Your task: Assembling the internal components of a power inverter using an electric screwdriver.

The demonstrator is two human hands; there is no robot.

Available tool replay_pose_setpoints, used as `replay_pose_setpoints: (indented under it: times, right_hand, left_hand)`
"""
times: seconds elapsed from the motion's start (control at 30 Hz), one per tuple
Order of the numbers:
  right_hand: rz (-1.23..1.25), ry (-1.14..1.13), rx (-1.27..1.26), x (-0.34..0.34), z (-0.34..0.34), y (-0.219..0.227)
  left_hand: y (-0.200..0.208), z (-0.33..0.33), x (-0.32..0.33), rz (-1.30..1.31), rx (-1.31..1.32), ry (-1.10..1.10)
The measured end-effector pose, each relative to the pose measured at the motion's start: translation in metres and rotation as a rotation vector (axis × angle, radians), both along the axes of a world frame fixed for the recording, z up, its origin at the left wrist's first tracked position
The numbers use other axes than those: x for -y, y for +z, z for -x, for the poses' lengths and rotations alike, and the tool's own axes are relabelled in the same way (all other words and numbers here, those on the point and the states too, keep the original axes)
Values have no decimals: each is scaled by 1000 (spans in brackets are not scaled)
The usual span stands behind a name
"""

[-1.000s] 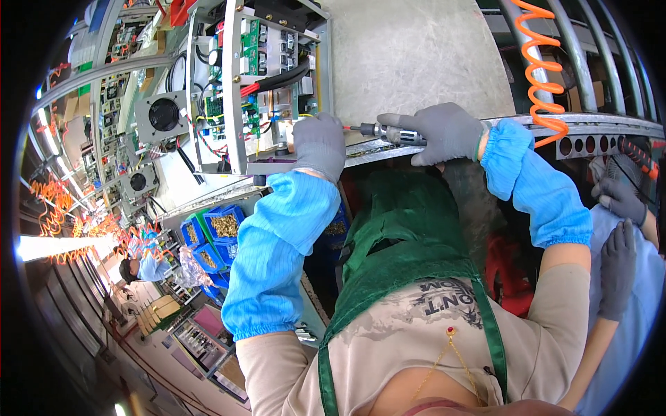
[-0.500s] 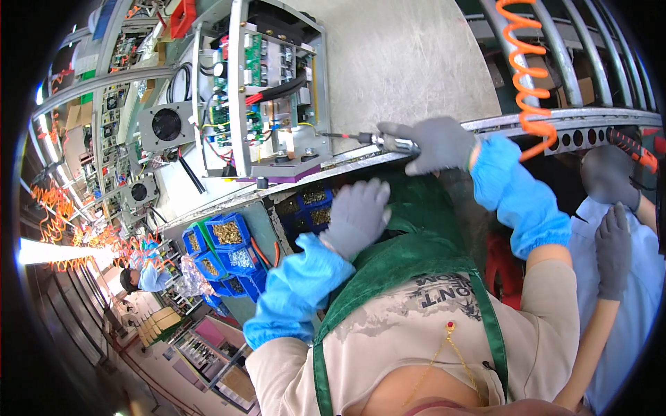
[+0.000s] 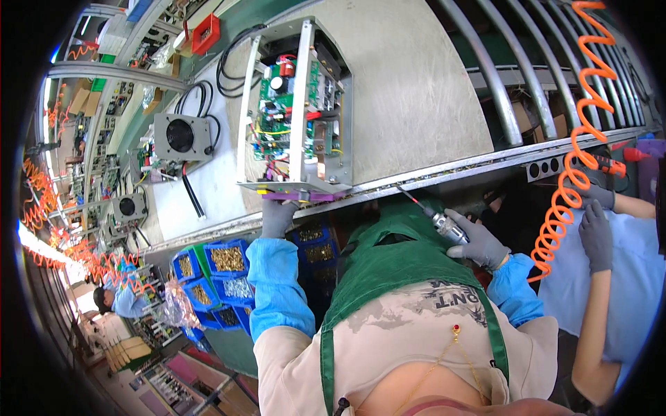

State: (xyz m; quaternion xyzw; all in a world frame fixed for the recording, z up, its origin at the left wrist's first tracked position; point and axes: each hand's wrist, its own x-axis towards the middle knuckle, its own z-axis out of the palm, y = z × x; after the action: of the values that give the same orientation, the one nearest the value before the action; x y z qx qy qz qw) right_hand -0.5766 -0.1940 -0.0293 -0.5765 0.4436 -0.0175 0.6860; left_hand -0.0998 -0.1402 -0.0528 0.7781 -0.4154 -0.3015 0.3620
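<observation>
An open metal electronics chassis (image 3: 303, 118), packed with green circuit boards, wires and black parts, stands at the bench's near edge. My left hand (image 3: 279, 219), in a grey glove, grips its near side at the purple panel (image 3: 316, 197); the fingertips are partly hidden there. In my gloved right hand (image 3: 481, 244) is a powered screwdriver (image 3: 449, 226), held in front of my green apron. Its long thin bit points up and left toward the bench edge, apart from the chassis.
Blue bins (image 3: 227, 258) of small metal fasteners sit at the lower left. Fan units (image 3: 182, 133) with cables line the bench to the left. Metal rollers (image 3: 485, 69) and a coiled orange air hose (image 3: 560, 180) are at right, where another person's gloved hand (image 3: 595, 236) shows.
My right hand has drawn the screwdriver back from the chassis toward my body. My left hand has moved left and forward onto the chassis's near side. The view has shifted.
</observation>
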Motion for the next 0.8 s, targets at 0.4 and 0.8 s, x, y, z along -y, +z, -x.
replay_pose_setpoints:
  times: [0.4, 0.8]
  right_hand:
    - [-127, -155, -351, -28, -6, 73]
    - [71, -150, -534, -51, -53, 51]
  left_hand:
    - [11, 44, 35, 52, 217, -393]
    - [32, 34, 167, -281, -167, -1102]
